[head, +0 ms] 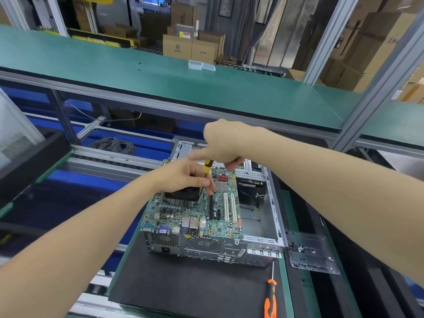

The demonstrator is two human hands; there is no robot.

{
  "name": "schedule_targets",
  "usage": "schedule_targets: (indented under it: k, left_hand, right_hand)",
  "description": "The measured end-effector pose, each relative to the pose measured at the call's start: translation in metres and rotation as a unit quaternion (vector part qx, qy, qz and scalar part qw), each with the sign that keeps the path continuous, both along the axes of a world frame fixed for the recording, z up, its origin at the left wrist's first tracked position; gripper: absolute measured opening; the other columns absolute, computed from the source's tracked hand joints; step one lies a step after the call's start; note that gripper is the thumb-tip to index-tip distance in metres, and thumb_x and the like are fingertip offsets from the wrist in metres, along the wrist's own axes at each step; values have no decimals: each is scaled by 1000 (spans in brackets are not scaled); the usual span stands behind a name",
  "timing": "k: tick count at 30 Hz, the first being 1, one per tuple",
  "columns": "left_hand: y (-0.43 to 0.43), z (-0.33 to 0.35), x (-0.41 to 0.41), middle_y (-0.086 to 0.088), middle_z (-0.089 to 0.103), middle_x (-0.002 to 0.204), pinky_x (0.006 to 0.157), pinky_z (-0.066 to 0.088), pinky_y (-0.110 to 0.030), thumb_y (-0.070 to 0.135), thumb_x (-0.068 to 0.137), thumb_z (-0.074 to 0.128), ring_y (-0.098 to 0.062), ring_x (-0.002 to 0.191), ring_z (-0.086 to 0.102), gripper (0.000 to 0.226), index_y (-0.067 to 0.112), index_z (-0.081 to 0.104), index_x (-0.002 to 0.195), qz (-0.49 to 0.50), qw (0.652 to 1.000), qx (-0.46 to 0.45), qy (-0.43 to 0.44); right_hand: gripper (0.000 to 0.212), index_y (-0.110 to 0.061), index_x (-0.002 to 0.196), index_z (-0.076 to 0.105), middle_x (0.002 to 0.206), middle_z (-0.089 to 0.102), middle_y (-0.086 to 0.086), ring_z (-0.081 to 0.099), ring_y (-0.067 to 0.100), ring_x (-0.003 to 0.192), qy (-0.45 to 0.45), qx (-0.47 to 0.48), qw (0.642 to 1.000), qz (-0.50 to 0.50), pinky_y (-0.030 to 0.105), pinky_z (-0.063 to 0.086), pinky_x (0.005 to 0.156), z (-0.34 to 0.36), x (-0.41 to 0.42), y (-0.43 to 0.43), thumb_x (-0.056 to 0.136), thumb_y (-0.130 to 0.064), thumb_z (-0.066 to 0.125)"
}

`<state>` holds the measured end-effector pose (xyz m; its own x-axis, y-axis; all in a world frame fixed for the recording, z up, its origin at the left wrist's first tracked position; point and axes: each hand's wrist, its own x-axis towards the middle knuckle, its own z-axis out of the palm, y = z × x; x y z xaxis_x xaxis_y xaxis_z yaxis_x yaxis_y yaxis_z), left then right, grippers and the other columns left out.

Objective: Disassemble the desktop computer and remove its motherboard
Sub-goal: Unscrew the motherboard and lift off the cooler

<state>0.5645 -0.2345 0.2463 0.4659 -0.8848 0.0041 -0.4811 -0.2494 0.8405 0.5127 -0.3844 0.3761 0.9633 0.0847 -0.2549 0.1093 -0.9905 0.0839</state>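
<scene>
My right hand [223, 145] grips the yellow-and-black-handled screwdriver [207, 166], held upright. My left hand [183, 176] pinches its shaft low down, beside the black-fanned heatsink [183, 196]. The green motherboard [221, 218] sits in the open silver metal case [263, 228], on the black foam mat [183, 285]

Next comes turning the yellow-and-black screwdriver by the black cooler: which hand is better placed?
Right. The right hand grips the yellow-and-black screwdriver by its handle from above; the left hand only pinches its shaft low beside the black finned cooler.
</scene>
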Motion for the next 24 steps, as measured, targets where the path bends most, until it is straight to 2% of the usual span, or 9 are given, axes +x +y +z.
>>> schedule_targets:
  k: [2, 5, 8, 11, 14, 16, 20, 22, 24]
  left_hand:
    - [1, -1, 1, 16, 78, 104, 68, 41, -19, 29, 107, 55, -4, 70, 55, 24, 24, 75, 120, 2, 1000, 20, 6]
    - [3, -2, 4, 10, 78, 110, 78, 43, -28, 27, 106, 56, -19, 82, 63, 26, 21, 72, 125, 10, 1000, 7, 16]
    - [1, -7, 6, 2, 80, 100, 55, 35, -24, 29, 103, 63, -18, 53, 43, 20, 33, 82, 103, 27, 999, -8, -19]
    - [-2, -12, 7, 9, 79, 101, 51, 34, -24, 31, 98, 70, -14, 53, 43, 16, 33, 84, 92, 55, 998, -20, -18]
    - [-4, -10, 4, 14, 79, 102, 78, 57, -33, 35, 89, 77, -21, 85, 71, 11, 28, 85, 89, 76, 997, -27, 9]
    - [-4, -7, 1, 13, 79, 100, 100, 55, -40, 46, 76, 80, -12, 104, 71, 16, 33, 85, 84, 95, 995, -29, 23]
    - [-3, -6, -1, 15, 79, 102, 106, 51, -44, 41, 73, 87, -8, 111, 69, 19, 33, 85, 90, 97, 995, -32, 11]
    - [0, 0, -1, 18, 73, 121, 112, 44, -39, 48, 74, 88, -5, 121, 62, 53, 35, 75, 123, 80, 995, 23, -61]
    - [3, 4, 3, 14, 51, 148, 118, 29, -39, 76, 64, 81, -12, 137, 44, 107, 31, 43, 154, 53, 960, 181, -206]
  right_hand:
    - [51, -19, 67, 60, 53, 70, 2, 60, 17, 37, 29, 5, 999, -20, 28, 58, 54, -4, 3, 7, 103, -55, 53]
    - [49, -5, 72, 67, 56, 72, 2, 64, 16, 41, 43, 62, 997, -20, 28, 60, 58, -7, 9, 9, 102, -43, 61]
    - [35, -5, 82, 72, 61, 74, -2, 68, 13, 52, 38, 37, 998, 43, 21, 51, 53, -3, 8, 7, 96, -36, 66]
    - [25, -14, 84, 70, 64, 74, -5, 73, 15, 68, 33, 6, 992, 120, 23, 43, 54, 0, 8, 2, 92, -37, 70]
    - [17, -21, 81, 66, 70, 67, -7, 65, 16, 71, 17, -10, 984, 177, 31, 48, 59, 1, 9, 0, 87, -33, 76]
    - [15, -23, 79, 66, 70, 62, -11, 55, 6, 68, 15, -10, 977, 212, 32, 47, 59, 1, 9, 0, 84, -25, 79]
    - [17, -24, 78, 67, 69, 64, -13, 53, -1, 67, 12, -13, 968, 251, 25, 38, 53, 2, 7, -2, 80, -18, 83]
    - [14, -27, 85, 72, 76, 70, -14, 62, 1, 70, 14, 20, 973, 230, 24, 46, 59, 11, 6, -19, 80, -25, 85]
    - [12, -28, 93, 74, 81, 75, -10, 71, 5, 68, 8, 130, 979, 156, 24, 55, 63, 19, 5, -49, 84, -29, 82]
